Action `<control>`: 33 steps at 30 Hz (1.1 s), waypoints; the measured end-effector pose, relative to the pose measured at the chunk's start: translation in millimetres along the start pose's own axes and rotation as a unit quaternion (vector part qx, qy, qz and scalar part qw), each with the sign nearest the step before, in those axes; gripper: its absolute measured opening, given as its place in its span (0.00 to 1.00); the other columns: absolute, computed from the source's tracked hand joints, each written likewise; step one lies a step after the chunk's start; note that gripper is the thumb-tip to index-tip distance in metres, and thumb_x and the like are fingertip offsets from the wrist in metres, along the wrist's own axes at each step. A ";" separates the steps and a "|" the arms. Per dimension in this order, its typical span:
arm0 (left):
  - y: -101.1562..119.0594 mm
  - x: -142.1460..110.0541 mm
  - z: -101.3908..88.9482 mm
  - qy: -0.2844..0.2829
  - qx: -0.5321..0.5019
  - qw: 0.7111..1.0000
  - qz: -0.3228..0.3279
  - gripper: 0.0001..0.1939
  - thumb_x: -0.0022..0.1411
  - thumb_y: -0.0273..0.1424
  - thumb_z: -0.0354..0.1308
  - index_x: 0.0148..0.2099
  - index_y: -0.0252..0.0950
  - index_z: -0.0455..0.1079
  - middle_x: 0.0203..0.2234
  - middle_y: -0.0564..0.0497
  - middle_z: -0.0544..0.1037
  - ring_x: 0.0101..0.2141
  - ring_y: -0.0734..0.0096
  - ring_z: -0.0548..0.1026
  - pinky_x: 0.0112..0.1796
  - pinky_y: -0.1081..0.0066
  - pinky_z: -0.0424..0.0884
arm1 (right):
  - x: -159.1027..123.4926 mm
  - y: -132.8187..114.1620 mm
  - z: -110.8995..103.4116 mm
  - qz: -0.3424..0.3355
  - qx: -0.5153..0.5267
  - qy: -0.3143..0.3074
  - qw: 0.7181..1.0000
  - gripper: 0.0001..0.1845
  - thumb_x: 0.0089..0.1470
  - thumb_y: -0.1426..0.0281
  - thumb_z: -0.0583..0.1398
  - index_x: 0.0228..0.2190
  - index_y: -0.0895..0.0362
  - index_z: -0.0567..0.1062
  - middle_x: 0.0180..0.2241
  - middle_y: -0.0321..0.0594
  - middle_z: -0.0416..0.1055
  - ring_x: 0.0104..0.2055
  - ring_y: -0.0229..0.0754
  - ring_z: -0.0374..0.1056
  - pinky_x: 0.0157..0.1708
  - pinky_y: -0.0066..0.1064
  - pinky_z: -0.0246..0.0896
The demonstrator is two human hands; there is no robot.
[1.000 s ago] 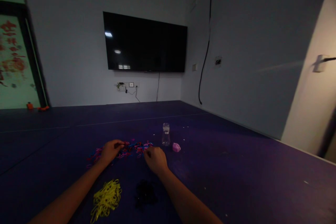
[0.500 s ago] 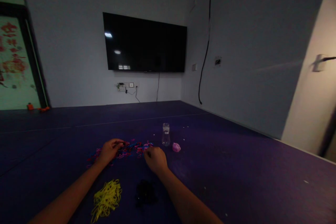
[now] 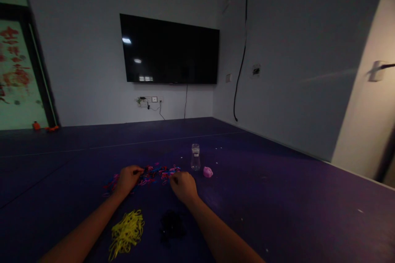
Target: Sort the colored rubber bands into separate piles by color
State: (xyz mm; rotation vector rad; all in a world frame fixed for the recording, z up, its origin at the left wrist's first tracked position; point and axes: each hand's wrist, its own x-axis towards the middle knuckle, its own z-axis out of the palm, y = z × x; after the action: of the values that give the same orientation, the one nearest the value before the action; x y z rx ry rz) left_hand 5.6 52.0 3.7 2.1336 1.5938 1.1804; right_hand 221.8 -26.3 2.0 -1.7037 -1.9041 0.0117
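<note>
Small rubber bands (image 3: 156, 174) in pink, red and blue lie in a messy strip on the purple floor (image 3: 277, 197). The left hand (image 3: 128, 181) is at the left part of the strip, with some bands showing on both sides of it. Its thumb and fingers are close together, with just a narrow gap. The right hand (image 3: 183, 187) is at the right end of the strip, with its fingers curled in. It is too dark and small to tell if either hand is holding a band.

Nearer to the person, between the two arms, there are two more piles. The yellow bands (image 3: 127, 232) are in a loopy heap on the left. On the right is a black pile (image 3: 173, 226), but it is too dark to see what it is made of.

A clear bottle (image 3: 195, 160) stands up just past the right hand. A little pink lump (image 3: 207, 171) sits near the bottle, on its right. A big black TV (image 3: 169, 49) hangs on the far wall (image 3: 83, 70).
</note>
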 end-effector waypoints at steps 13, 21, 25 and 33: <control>-1.3 1.3 2.7 -0.025 0.027 0.999 0.023 0.09 0.46 0.28 0.52 0.26 0.39 0.75 0.26 0.51 0.80 0.30 0.62 0.76 0.34 0.70 0.68 | 0.2 1.5 2.3 -0.009 -0.003 0.008 1.000 0.14 0.52 0.66 0.52 0.22 0.55 0.74 0.23 0.36 0.72 0.27 0.35 0.67 0.23 0.24 0.46; -2.8 -0.2 2.8 0.013 -0.005 1.000 0.027 0.08 0.47 0.32 0.53 0.24 0.39 0.74 0.25 0.51 0.79 0.30 0.63 0.76 0.34 0.69 0.69 | -1.1 -0.8 -1.8 -0.003 0.003 0.003 1.000 0.15 0.53 0.66 0.52 0.22 0.55 0.75 0.24 0.36 0.73 0.28 0.36 0.68 0.24 0.24 0.46; -5.7 0.2 2.6 0.030 -0.022 0.999 0.016 0.08 0.47 0.33 0.53 0.24 0.38 0.73 0.25 0.51 0.79 0.30 0.63 0.76 0.34 0.69 0.70 | -0.9 0.1 -1.2 -0.007 -0.001 0.009 1.000 0.15 0.53 0.65 0.51 0.23 0.55 0.75 0.25 0.37 0.73 0.29 0.36 0.68 0.24 0.24 0.47; 37.6 -4.7 -2.4 -0.022 -0.117 0.992 0.050 0.05 0.45 0.31 0.57 0.24 0.37 0.74 0.27 0.49 0.79 0.30 0.67 0.75 0.35 0.69 0.69 | -0.6 0.3 -1.1 -0.003 0.008 0.002 1.000 0.14 0.52 0.66 0.52 0.24 0.54 0.75 0.25 0.36 0.73 0.28 0.36 0.68 0.25 0.23 0.48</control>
State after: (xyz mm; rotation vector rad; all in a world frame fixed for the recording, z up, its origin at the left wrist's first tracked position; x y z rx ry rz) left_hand 29.7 32.8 25.8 2.0912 1.2739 1.2720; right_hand 222.6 -27.2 2.5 -1.6851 -1.9010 0.0209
